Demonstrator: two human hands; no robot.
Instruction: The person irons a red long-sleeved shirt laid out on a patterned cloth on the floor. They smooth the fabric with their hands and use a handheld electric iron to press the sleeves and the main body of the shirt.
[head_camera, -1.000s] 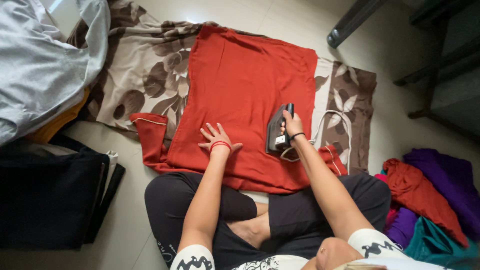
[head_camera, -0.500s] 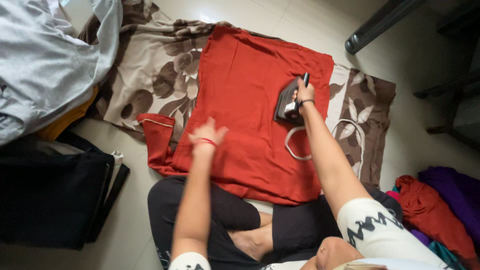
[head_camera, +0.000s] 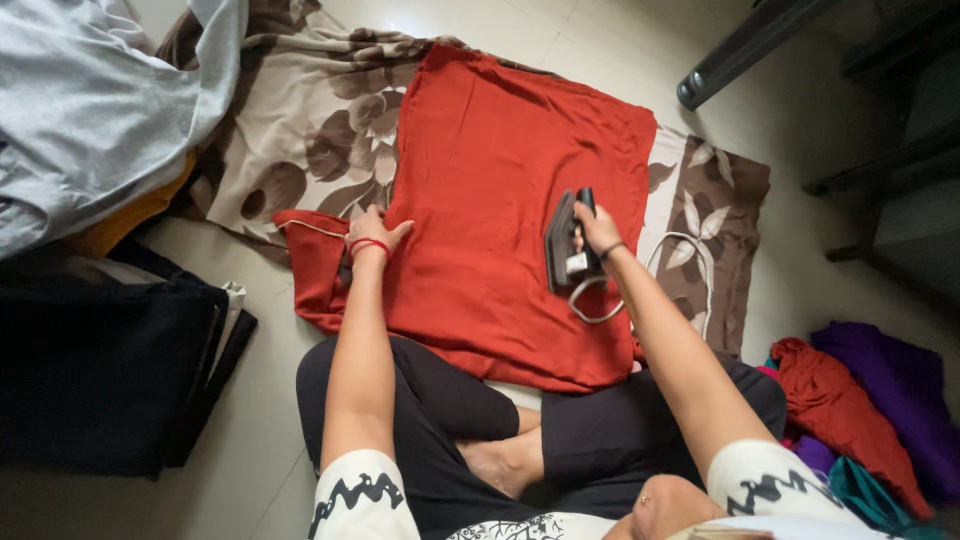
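The person sat cross-legged on the tiled floor (head_camera: 600, 50), looking down at a rust-red garment (head_camera: 490, 190) spread flat over a brown and beige floral sheet (head_camera: 310, 130). The right hand (head_camera: 598, 232) was closed around the handle of a dark clothes iron (head_camera: 565, 243), which stood on the right half of the garment, near its right edge. A black band circled that wrist. The iron's white cord (head_camera: 690, 270) looped from the iron across the floral sheet just to the right of the red cloth.

The left hand (head_camera: 377, 228) lay at the garment's left edge, fingers bent and pressing down on the cloth where the main panel met a red sleeve (head_camera: 312, 268) with pale piping that stuck out to the left. Whether the fingers pinched the cloth or only pressed it could not be told. A red thread bracelet sat on that wrist. The two hands were well apart, with a broad stretch of red cloth between them.

The near hem of the garment rested against the person's knees in black trousers (head_camera: 430, 400). To the left lay a grey fabric heap (head_camera: 90, 100) and, below it, a stack of folded black clothes (head_camera: 100, 370). At the lower right sat a pile of clothes (head_camera: 880, 400) in red, purple and teal. A dark furniture leg (head_camera: 740, 45) showed at the upper right.
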